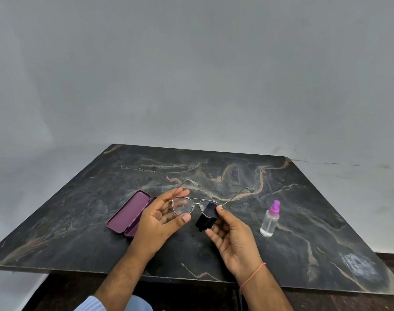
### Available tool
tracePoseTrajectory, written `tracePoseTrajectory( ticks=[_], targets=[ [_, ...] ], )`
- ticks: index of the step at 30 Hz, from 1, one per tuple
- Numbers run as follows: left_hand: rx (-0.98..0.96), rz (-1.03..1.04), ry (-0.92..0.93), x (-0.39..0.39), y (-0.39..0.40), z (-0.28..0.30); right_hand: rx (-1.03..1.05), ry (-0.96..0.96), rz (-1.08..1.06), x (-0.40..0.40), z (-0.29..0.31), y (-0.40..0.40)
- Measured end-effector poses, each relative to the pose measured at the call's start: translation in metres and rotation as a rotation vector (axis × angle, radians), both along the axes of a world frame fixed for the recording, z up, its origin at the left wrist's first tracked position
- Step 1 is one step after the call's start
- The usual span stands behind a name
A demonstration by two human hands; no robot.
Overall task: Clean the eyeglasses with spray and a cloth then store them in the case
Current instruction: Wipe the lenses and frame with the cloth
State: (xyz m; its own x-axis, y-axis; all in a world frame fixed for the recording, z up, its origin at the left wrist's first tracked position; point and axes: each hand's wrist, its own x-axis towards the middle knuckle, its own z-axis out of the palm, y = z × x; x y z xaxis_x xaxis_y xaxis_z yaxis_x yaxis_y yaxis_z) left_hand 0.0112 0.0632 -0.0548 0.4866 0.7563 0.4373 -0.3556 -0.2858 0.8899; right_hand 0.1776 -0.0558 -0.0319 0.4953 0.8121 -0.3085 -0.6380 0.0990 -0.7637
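Dark marble desk (pixel 214 254); left hand (pixel 160 217) fingers pinch eyeglasses (pixel 192 205) rim, right hand (pixel 231 234) fingers pinch cloth (pixel 206 217) over 1 lens; rub lightly, support frame.

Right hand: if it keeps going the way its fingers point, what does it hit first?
The right hand points up-left, already pinching the dark cloth against one lens of the eyeglasses. Those come first; beyond them probably the left hand, though depth is unclear.

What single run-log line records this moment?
step: wiping lens | left hand: holds thin metal-framed eyeglasses | right hand: presses black cloth on lens | purple case: open | clear spray bottle: upright
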Motion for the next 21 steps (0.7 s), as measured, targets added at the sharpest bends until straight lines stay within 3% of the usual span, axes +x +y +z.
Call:
tracePoseTrajectory(
  ticks=[8,21],
  targets=[
    [0.039,0.011,0.046,-0.001,-0.001,-0.001,0.232,0.049,0.096,-0.001,-0.004,-0.012],
    [0.057,0.004,0.051,-0.001,0.002,-0.008,0.292,0.032,0.100,0.003,-0.008,-0.011]
  ],
)
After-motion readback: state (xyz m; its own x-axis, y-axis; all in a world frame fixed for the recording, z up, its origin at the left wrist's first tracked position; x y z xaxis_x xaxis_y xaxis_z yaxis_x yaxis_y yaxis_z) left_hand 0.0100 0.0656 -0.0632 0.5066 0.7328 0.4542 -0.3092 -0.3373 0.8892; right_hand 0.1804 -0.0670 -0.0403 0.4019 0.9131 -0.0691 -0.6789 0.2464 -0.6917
